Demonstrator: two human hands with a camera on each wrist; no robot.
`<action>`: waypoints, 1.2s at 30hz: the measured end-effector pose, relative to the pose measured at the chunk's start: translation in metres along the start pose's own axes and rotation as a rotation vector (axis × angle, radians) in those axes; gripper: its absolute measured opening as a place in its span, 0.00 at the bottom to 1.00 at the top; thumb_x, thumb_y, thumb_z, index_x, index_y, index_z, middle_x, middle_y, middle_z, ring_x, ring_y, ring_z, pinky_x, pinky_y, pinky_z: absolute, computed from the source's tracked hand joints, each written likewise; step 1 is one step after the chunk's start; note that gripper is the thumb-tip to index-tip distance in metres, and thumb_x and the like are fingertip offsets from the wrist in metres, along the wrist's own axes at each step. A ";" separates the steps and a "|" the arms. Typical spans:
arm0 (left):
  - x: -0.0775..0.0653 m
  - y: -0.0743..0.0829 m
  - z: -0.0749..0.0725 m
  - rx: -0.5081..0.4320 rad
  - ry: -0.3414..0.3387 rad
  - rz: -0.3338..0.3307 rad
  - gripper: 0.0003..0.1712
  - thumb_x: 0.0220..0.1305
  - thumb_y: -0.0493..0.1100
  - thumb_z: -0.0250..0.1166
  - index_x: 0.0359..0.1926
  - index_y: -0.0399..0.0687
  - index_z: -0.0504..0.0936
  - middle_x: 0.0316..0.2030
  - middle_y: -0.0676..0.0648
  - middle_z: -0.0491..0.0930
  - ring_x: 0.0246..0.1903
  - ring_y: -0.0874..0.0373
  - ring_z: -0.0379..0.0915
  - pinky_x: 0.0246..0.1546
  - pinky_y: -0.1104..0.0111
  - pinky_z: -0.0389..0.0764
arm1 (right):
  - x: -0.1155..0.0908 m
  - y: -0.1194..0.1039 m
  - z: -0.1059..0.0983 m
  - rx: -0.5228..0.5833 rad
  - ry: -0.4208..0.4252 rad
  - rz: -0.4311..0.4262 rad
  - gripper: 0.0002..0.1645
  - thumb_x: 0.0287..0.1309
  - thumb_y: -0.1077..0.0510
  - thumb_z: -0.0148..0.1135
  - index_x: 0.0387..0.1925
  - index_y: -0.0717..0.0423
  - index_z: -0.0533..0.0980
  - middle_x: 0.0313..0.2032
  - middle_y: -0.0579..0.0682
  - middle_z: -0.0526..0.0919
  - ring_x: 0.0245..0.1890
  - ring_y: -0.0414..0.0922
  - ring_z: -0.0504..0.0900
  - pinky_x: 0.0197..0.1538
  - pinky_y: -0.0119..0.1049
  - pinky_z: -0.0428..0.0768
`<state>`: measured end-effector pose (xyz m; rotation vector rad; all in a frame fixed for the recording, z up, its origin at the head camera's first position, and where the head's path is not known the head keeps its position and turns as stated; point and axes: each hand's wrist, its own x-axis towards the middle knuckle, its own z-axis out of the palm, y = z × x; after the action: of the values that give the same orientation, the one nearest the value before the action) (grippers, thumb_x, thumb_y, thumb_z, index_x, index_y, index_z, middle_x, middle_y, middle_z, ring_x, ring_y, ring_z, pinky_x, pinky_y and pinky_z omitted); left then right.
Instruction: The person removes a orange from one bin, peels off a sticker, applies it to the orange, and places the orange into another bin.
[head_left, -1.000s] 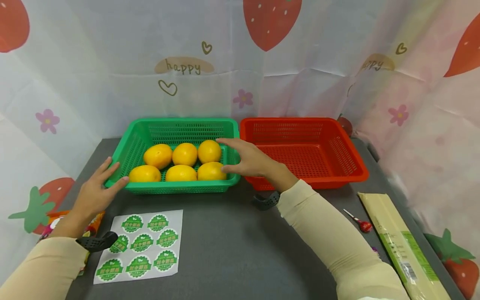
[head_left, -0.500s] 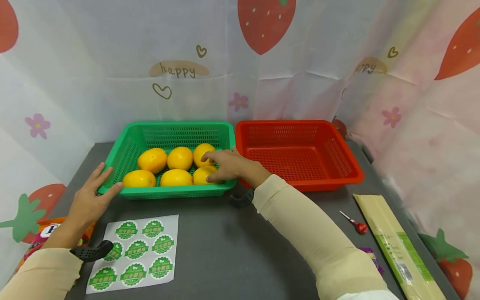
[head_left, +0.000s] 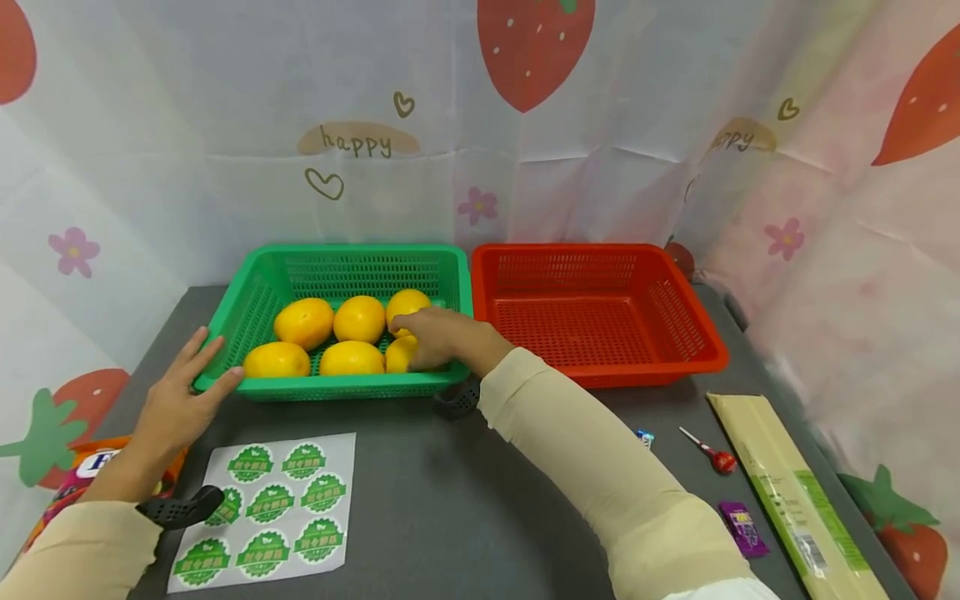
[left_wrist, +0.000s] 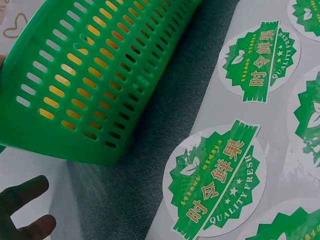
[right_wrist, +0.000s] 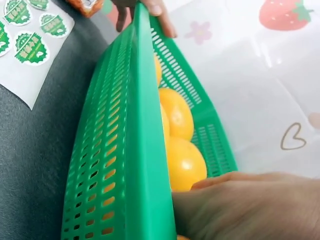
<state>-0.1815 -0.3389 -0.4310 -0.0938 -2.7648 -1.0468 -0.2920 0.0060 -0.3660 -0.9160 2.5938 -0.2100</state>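
Observation:
A green basket holds several oranges in two rows. My right hand reaches over its front right rim, fingers curled around the front right orange, which is partly covered by the hand. In the right wrist view, that hand's fingertips are hidden inside the basket. At the basket's left front corner, my left hand rests on the rim with its fingers fairly straight and spread. Two left fingers show apart from the basket wall in the left wrist view.
A red basket stands to the right of the green one. A sticker sheet lies in front. Further right are a lollipop, a purple packet and a long beige package. A colourful bag sits behind the left forearm.
My right hand has moved left and down from above the basket's right end, and its fingers have closed around the front right orange. The left hand stays at the rim.

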 end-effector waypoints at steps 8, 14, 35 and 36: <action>-0.001 0.000 0.000 0.022 0.016 -0.003 0.39 0.71 0.55 0.54 0.75 0.46 0.52 0.75 0.49 0.39 0.67 0.27 0.38 0.56 0.30 0.44 | 0.008 -0.008 0.003 -0.076 -0.120 0.138 0.38 0.64 0.53 0.57 0.73 0.36 0.57 0.58 0.52 0.70 0.47 0.48 0.68 0.42 0.40 0.72; 0.001 0.000 0.000 0.025 0.020 -0.003 0.39 0.72 0.55 0.54 0.75 0.46 0.52 0.75 0.49 0.39 0.67 0.27 0.38 0.56 0.30 0.44 | 0.013 -0.004 0.006 -0.127 -0.028 0.066 0.36 0.61 0.48 0.61 0.70 0.37 0.63 0.58 0.45 0.72 0.50 0.47 0.68 0.51 0.43 0.70; 0.001 0.000 0.003 -0.012 0.002 -0.006 0.39 0.72 0.55 0.53 0.75 0.47 0.51 0.76 0.49 0.37 0.68 0.28 0.36 0.56 0.30 0.42 | -0.092 0.028 0.012 0.659 0.668 -0.302 0.44 0.48 0.50 0.74 0.67 0.45 0.66 0.56 0.47 0.74 0.42 0.45 0.74 0.41 0.44 0.77; 0.001 0.000 0.003 -0.012 -0.001 -0.011 0.39 0.72 0.55 0.53 0.75 0.47 0.51 0.76 0.49 0.36 0.68 0.28 0.36 0.56 0.29 0.42 | -0.102 0.028 0.018 0.672 0.696 -0.321 0.44 0.47 0.51 0.74 0.67 0.47 0.66 0.55 0.47 0.74 0.41 0.45 0.74 0.40 0.44 0.77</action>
<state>-0.1829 -0.3368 -0.4332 -0.0813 -2.7630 -1.0662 -0.2285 0.0917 -0.3588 -1.1034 2.5771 -1.6200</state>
